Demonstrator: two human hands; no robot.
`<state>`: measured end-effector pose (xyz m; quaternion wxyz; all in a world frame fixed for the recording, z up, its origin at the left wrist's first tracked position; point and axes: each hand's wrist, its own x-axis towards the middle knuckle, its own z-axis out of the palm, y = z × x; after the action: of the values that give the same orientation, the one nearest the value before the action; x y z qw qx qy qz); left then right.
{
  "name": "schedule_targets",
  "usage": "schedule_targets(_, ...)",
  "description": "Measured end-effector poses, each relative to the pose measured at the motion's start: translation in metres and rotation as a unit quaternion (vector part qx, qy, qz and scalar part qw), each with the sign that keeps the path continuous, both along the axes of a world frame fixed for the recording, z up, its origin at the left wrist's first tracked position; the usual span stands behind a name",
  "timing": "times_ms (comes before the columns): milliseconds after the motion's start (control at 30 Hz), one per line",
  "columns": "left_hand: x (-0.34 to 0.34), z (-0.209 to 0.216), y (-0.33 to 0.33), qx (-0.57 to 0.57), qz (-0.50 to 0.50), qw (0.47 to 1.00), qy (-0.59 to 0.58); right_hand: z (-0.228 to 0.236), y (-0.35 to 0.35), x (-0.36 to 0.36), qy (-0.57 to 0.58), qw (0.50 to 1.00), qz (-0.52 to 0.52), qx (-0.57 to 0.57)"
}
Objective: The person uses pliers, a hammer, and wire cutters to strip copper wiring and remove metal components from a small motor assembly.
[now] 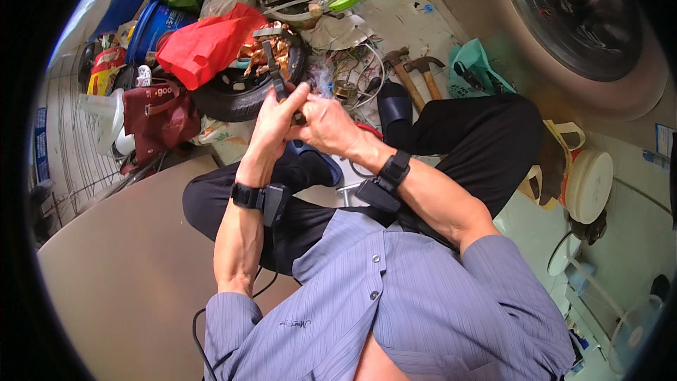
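Note:
My left hand (268, 125) and my right hand (328, 123) meet in front of me, above the floor between my knees. A dark, narrow metal tool (272, 63) with a squared end sticks up from my left hand, with a bit of orange at its lower part. My left fingers close round its lower end. Curled against the left, my right hand is closed too, and what it grips is hidden between the palms. Just beyond the tool, shiny copper scraps (282, 46) lie on a black tyre (247, 99) beside a red bag (204, 46).
Two hammers (425, 65) lie right of loose wires (349, 63). A teal bag (478, 70) sits below the round-doored washing machine (578, 14). At left are a maroon bag (159, 116) and blue bucket (151, 28); at right, a white-lidded bucket (591, 185).

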<state>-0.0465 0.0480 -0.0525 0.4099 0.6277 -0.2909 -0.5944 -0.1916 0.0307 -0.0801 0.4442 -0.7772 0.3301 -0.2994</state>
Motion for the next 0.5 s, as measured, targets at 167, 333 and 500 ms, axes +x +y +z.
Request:
schedule_targets(167, 0.005, -0.005, 0.003, 0.000, 0.024, 1.000, -0.011, -0.008, 0.022, 0.009, -0.070, 0.996, -0.033, -0.048)
schedule_targets(333, 0.041, -0.009, -0.004, 0.002, 0.043, 0.995, -0.085, -0.039, 0.068, 0.000, -0.042, 0.998, 0.038, 0.022)
schedule_targets(500, 0.065, 0.016, -0.010, 0.051, -0.001, 0.980, -0.193, -0.102, 0.017, -0.035, 0.283, 0.916, 0.253, 0.130)
